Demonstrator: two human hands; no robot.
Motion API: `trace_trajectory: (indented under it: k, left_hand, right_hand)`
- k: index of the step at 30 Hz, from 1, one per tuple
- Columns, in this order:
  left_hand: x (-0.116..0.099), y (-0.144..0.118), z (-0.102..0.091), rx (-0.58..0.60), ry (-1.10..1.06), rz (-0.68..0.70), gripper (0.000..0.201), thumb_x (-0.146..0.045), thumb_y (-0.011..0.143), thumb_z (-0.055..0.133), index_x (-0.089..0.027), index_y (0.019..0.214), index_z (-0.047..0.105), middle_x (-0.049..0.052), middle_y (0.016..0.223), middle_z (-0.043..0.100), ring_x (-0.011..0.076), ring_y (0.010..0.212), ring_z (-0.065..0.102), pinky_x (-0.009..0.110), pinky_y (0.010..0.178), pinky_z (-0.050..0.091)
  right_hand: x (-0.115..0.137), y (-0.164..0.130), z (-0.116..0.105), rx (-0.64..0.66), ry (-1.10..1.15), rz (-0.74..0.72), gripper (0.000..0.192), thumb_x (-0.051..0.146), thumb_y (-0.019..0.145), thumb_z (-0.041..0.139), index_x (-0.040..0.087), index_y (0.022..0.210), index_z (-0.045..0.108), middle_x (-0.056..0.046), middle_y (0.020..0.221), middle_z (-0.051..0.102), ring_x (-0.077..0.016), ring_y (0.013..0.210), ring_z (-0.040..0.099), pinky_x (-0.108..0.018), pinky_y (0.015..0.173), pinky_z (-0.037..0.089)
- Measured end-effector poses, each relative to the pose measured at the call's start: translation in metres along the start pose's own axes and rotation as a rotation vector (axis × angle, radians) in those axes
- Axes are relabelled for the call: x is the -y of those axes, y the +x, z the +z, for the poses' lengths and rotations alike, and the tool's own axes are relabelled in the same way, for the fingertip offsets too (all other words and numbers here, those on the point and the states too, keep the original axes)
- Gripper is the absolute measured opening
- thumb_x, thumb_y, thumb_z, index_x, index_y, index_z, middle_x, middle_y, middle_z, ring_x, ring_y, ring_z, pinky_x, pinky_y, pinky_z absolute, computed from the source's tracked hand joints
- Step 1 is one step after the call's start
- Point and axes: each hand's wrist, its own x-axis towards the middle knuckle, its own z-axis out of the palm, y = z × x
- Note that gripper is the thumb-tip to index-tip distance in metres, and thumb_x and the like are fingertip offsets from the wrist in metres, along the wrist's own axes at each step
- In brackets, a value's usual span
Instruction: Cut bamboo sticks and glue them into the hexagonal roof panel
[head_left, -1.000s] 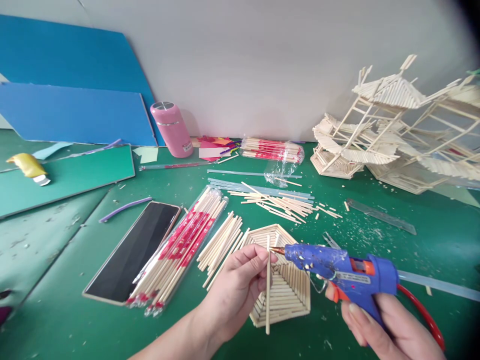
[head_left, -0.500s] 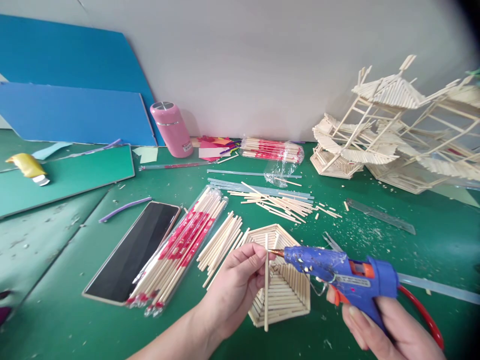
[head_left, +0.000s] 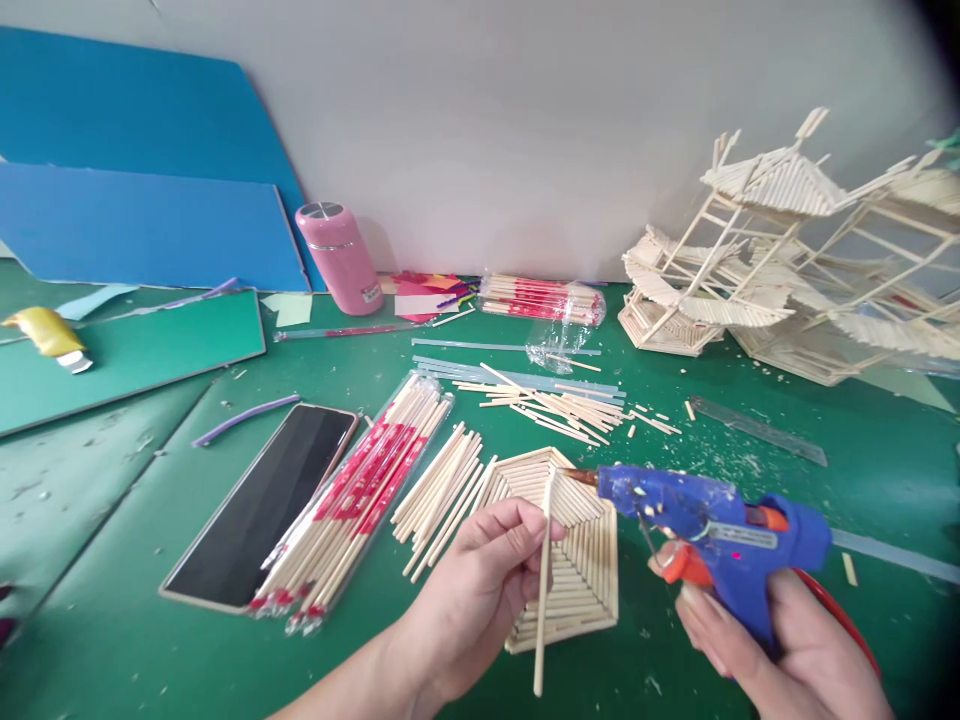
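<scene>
Between thumb and fingers, my left hand (head_left: 491, 580) pinches a thin wooden stick (head_left: 541, 625), held nearly upright. My right hand (head_left: 780, 640) is wrapped round the handle of a blue glue gun (head_left: 675, 505) with an orange trigger. Its nozzle points left and meets the stick close to its top end; whether they touch is hard to tell. Behind and below the stick lies a many-sided panel (head_left: 581, 580) of sticks laid in rings, partly hidden by my left hand. Loose sticks (head_left: 442, 485) lie just left of that panel.
Bagged sticks (head_left: 367, 480) and a phone (head_left: 262, 510) lie to the left. Cut sticks (head_left: 555, 400) and clear glue sticks (head_left: 517, 375) are scattered behind the panel. A pink flask (head_left: 341, 258) stands at the back; stick-built towers (head_left: 750, 250) stand at back right.
The glue gun has shifted right and slightly up, its nozzle now near the stick's top end. The stick has moved slightly down and tilted a little.
</scene>
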Motion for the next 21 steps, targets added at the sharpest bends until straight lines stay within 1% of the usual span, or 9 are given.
trace_trajectory:
  k: [3, 5, 7, 11, 13, 15, 18, 21]
  left_hand:
    - [0.004, -0.003, 0.003, 0.058, 0.017, -0.067, 0.009, -0.015, 0.073, 0.061, -0.011, 0.065, 0.062, 0.002, 0.067, 0.058, 0.0043, 0.051, 0.045, 0.016, 0.052, 0.035]
    - [0.006, -0.005, 0.005, 0.090, 0.046, -0.112, 0.010, -0.017, 0.073, 0.062, -0.011, 0.065, 0.062, 0.003, 0.069, 0.059, 0.0046, 0.051, 0.045, 0.017, 0.053, 0.035]
    - [0.009, -0.006, 0.005, 0.106, 0.085, -0.145, 0.011, -0.018, 0.072, 0.063, -0.010, 0.065, 0.062, 0.003, 0.065, 0.058, 0.0044, 0.051, 0.044, 0.016, 0.053, 0.033]
    - [0.011, -0.006, 0.005, 0.141, 0.133, -0.171, 0.012, -0.021, 0.071, 0.063, -0.010, 0.066, 0.063, 0.001, 0.061, 0.055, 0.0041, 0.050, 0.041, 0.016, 0.050, 0.028]
    - [0.012, -0.005, 0.005, 0.152, 0.144, -0.170, 0.012, -0.021, 0.071, 0.063, -0.010, 0.066, 0.063, 0.001, 0.063, 0.055, 0.0045, 0.052, 0.041, 0.016, 0.050, 0.027]
    - [0.013, -0.005, 0.004, 0.158, 0.152, -0.165, 0.013, -0.022, 0.071, 0.063, -0.010, 0.066, 0.063, 0.002, 0.064, 0.055, 0.0047, 0.052, 0.041, 0.016, 0.050, 0.027]
    - [0.014, -0.005, 0.003, 0.145, 0.146, -0.159, 0.013, -0.023, 0.071, 0.064, -0.011, 0.066, 0.062, 0.002, 0.065, 0.056, 0.0049, 0.053, 0.042, 0.017, 0.051, 0.026]
    - [0.014, -0.005, 0.002, 0.147, 0.132, -0.154, 0.013, -0.023, 0.071, 0.064, -0.011, 0.066, 0.062, 0.002, 0.063, 0.056, 0.0052, 0.053, 0.044, 0.017, 0.052, 0.027]
  right_hand:
    - [0.006, 0.005, 0.007, 0.082, 0.059, 0.031, 0.033, 0.045, 0.068, 0.062, 0.020, 0.089, 0.059, 0.001, 0.053, 0.056, -0.0134, 0.044, 0.050, -0.024, 0.041, 0.043]
    - [0.015, 0.006, 0.015, 0.129, 0.129, 0.032, 0.032, 0.044, 0.069, 0.061, 0.020, 0.090, 0.057, 0.002, 0.052, 0.053, -0.0127, 0.043, 0.048, -0.024, 0.041, 0.042]
    - [0.028, 0.006, 0.026, 0.150, 0.167, 0.020, 0.031, 0.043, 0.069, 0.062, 0.020, 0.088, 0.057, 0.003, 0.051, 0.050, -0.0121, 0.044, 0.047, -0.023, 0.041, 0.040]
    - [0.045, 0.005, 0.042, 0.167, 0.226, 0.005, 0.029, 0.042, 0.069, 0.061, 0.021, 0.087, 0.054, 0.001, 0.063, 0.057, -0.0114, 0.051, 0.048, -0.022, 0.045, 0.038]
    - [0.047, 0.006, 0.045, 0.171, 0.221, -0.012, 0.026, 0.041, 0.070, 0.061, 0.021, 0.084, 0.052, 0.000, 0.067, 0.058, -0.0109, 0.052, 0.048, -0.022, 0.046, 0.037]
    - [0.046, 0.006, 0.045, 0.175, 0.205, -0.027, 0.024, 0.040, 0.071, 0.060, 0.020, 0.081, 0.051, 0.001, 0.065, 0.056, -0.0103, 0.051, 0.046, -0.022, 0.046, 0.036]
    - [0.043, 0.007, 0.043, 0.195, 0.216, -0.015, 0.022, 0.039, 0.072, 0.059, 0.020, 0.081, 0.051, 0.002, 0.061, 0.053, -0.0099, 0.049, 0.042, -0.022, 0.046, 0.036]
    - [0.041, 0.007, 0.041, 0.234, 0.252, 0.016, 0.021, 0.038, 0.073, 0.057, 0.020, 0.082, 0.051, 0.003, 0.060, 0.051, -0.0102, 0.049, 0.042, -0.023, 0.048, 0.038]
